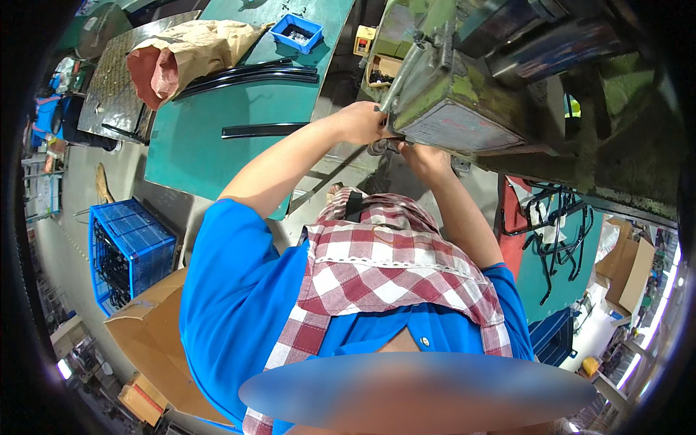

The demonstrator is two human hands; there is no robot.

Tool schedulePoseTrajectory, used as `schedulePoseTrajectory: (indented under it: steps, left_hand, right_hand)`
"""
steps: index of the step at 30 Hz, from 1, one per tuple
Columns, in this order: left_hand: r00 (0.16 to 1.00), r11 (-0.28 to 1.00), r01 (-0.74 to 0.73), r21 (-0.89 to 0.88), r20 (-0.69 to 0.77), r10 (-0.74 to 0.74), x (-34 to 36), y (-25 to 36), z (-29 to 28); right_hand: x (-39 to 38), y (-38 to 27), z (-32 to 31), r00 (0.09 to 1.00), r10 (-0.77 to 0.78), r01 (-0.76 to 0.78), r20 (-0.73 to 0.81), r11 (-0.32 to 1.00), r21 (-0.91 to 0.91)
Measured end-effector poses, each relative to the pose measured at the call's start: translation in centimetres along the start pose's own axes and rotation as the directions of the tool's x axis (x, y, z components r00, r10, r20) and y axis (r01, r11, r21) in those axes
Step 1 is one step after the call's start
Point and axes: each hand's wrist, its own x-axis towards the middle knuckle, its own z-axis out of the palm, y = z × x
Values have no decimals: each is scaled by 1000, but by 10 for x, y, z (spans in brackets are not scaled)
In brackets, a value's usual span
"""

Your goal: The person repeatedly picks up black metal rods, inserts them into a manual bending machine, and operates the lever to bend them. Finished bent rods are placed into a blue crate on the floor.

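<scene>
My left hand (pixel 361 122) is at the near lower edge of a green-painted machine (pixel 471 109). Its fingers are curled, and what they hold is hidden behind the hand and the machine. Close by on its right, my right hand (pixel 426 161) reaches up to the same spot, its fingers bent under the machine's edge. I cannot make out what is in them. A glossy black strip (pixel 261 130) lies on the green table and runs toward my left hand; my forearm covers its end. A metal rod with a spring (pixel 403 76) stands just beyond my fingers.
On the green table (pixel 196 145) are more black strips (pixel 254 78), a brown paper sack (pixel 196 51) and a blue tray (pixel 296 33) of small parts. A blue crate (pixel 134 250) and cardboard box (pixel 148 319) stand left. Bent black tubes (pixel 558 225) lie right.
</scene>
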Motion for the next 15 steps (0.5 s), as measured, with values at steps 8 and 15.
schedulePoseTrajectory:
  steps: [8, 15]
  left_hand:
    - [957, 982, 186, 19, 221, -185, 2, 27, -17]
    - [990, 989, -23, 143, 138, 3, -5, 17, -4]
  right_hand:
    - [6, 38, 42, 966, -164, 180, -202, 982, 63]
    - [-6, 11, 15, 991, -83, 84, -107, 996, 4]
